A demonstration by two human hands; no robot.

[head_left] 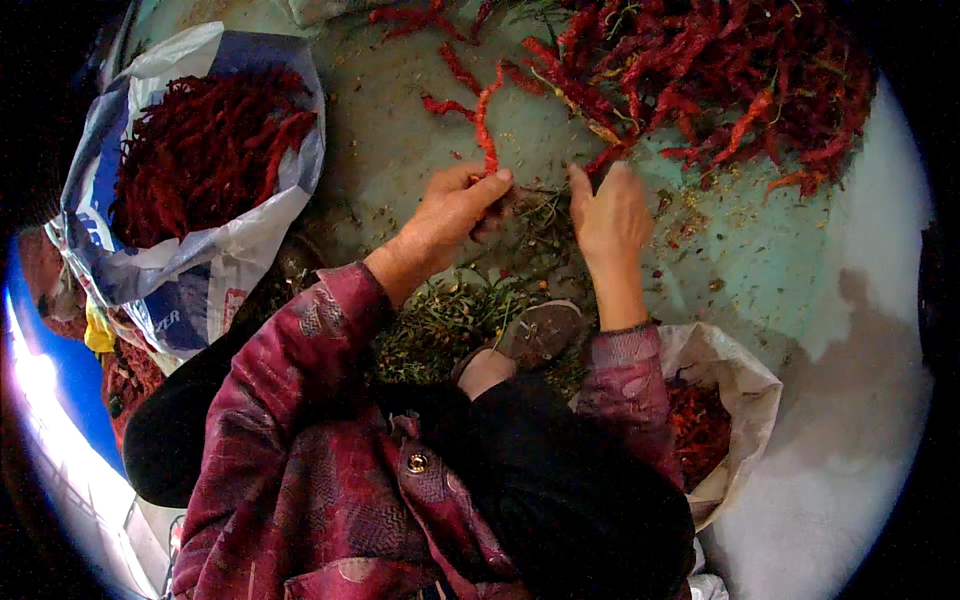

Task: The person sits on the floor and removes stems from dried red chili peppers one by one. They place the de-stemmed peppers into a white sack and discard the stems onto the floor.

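Observation:
My left hand is closed on a long, wrinkled red chili pepper, pinched near its lower end with the thumb on top; more of what lies in the palm is hidden. To the right, my right hand is slightly blurred, thumb and fingers pointing up at the near edge of the pepper pile. A dark red pepper shows at its fingertips; whether the fingers grip it is unclear. A large pile of red chili peppers spreads beyond. A few loose peppers lie just beyond my left hand.
A woven plastic sack full of dark red peppers stands at left. A whitish sack with red pieces is beside my right forearm. Green stems and leaf scraps lie around my shoe. Debris dots the greenish ground sheet.

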